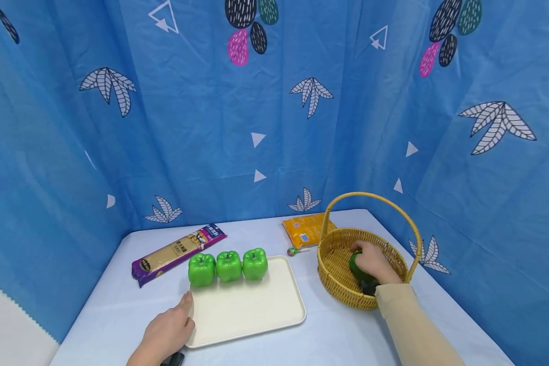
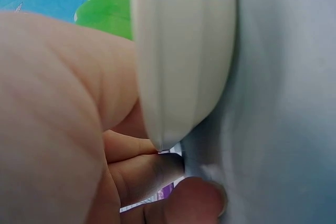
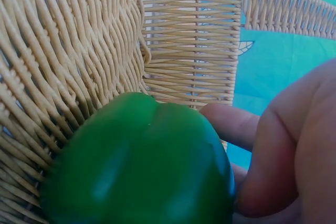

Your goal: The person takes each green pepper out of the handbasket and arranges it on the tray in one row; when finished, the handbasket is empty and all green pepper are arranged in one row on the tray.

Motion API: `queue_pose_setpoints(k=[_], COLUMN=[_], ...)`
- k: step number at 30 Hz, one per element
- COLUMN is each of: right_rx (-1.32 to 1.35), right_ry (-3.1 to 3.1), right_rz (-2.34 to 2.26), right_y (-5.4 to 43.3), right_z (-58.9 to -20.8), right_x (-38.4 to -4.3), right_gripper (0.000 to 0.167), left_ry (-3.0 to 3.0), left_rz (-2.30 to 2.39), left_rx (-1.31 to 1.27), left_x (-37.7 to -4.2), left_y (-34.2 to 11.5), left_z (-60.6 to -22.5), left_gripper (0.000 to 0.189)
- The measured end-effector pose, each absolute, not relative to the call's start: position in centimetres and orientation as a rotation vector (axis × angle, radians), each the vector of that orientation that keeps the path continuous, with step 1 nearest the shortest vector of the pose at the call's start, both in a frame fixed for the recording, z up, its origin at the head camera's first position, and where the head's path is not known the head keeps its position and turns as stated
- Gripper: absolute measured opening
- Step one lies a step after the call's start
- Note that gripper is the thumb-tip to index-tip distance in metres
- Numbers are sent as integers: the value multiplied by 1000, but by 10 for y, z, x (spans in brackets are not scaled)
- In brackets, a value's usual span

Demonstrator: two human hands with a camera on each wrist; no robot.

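Observation:
Inside the wicker basket (image 1: 343, 292), my right hand (image 1: 374, 262) grips a green bell pepper (image 3: 142, 166). In the right wrist view the thumb and fingers curl along one side of it, close to the woven wall. My left hand (image 1: 169, 328) holds the left edge of a cream tray (image 1: 251, 310). The thumb lies over the rim, and the other fingers are along the outer side near the table. Three green bell peppers stand in a row at the tray's back edge: a left one (image 1: 201, 270), a middle one (image 1: 229, 266) and a right one (image 1: 255, 264).
A purple noodle packet (image 1: 178, 254) lies behind the peppers at the left. An orange packet (image 1: 304, 230) and a small wrapped lollipop (image 1: 293, 251) lie between the tray and basket. The basket's tall handle (image 1: 370, 194) arches above the right hand. A blue curtain (image 1: 210, 127) surrounds the table.

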State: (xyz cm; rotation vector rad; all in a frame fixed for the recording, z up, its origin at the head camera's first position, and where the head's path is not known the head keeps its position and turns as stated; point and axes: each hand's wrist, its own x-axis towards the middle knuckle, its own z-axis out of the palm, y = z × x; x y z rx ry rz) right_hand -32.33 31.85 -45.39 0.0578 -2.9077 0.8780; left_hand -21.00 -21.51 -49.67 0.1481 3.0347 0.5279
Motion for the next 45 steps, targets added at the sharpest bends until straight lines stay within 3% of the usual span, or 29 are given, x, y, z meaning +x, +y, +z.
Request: queue_pose_setpoints(k=[12,19,29,45], right_rx=[-1,114,252,299], right_ry=[-2951,-2962,-2963,-2963], right_rz=[1001,890,839,915], right_y=[318,317,314,319], right_z=[-455,-455,-455,-462], right_x=[-321,-318,-318,-323], right_gripper=[43,42,55,58], left_ry=[3029,3038,3031,3039], left_rz=[525,533,547,554], left_rx=[146,147,131,133], left_x=[-209,-208,-206,-206], left_y=[-214,-214,-213,-213], left_z=[-497,-496,-495,-497], left_gripper=[66,66,66,66])
